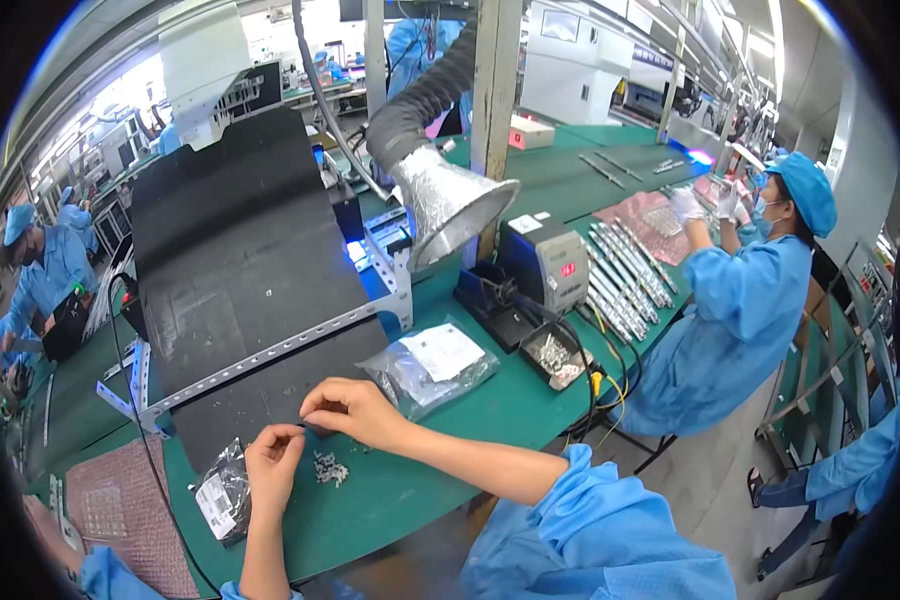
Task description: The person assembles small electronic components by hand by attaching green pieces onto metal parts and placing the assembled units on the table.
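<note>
My left hand (273, 462) and my right hand (358, 410) meet over the near edge of a black mat (255, 400). Fingers and thumb are pinched together on each hand. A tiny dark piece shows between the fingertips; its kind is too small to make out. Just right of my left hand, a small heap of tiny white and dark parts (330, 468) lies on the green tabletop (390, 510). A dark shiny bag with a white label (225, 495) lies left of my left wrist. Beyond my right hand rests a clear plastic bag of parts (435, 362).
A black sloping panel (240, 240) on a perforated metal frame (280, 362) stands ahead. A foil-covered duct hood (450, 205) hangs above a boxy unit with a red display (545, 262) and a parts tray (555, 358). At right a co-worker (740, 290) handles metal strips; pink bubble wrap (130, 510) lies left.
</note>
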A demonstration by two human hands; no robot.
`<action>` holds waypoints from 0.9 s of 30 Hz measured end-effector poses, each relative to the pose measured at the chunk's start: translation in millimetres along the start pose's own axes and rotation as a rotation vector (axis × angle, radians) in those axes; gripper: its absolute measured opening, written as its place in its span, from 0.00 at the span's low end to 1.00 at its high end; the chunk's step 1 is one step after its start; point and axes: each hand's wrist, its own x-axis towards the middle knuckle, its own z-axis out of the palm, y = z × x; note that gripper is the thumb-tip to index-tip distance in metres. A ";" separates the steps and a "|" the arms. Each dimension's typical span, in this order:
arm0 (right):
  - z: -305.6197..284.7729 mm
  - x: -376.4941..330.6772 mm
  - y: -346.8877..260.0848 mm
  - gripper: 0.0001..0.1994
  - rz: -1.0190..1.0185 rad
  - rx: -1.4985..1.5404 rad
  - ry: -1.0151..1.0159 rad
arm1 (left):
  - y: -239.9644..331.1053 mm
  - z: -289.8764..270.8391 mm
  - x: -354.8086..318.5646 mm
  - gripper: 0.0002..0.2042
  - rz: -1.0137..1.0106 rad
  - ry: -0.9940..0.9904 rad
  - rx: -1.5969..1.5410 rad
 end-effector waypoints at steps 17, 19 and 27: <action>-12.3 3.5 1.4 0.05 0.214 0.093 0.016 | 1.8 14.9 11.0 0.06 0.026 0.008 -0.065; -13.7 3.3 -1.7 0.06 0.218 0.023 0.042 | 2.0 13.0 12.8 0.07 0.018 -0.015 -0.054; -2.0 5.9 2.2 0.06 0.234 0.120 0.009 | 1.0 7.5 8.5 0.07 -0.018 -0.048 -0.254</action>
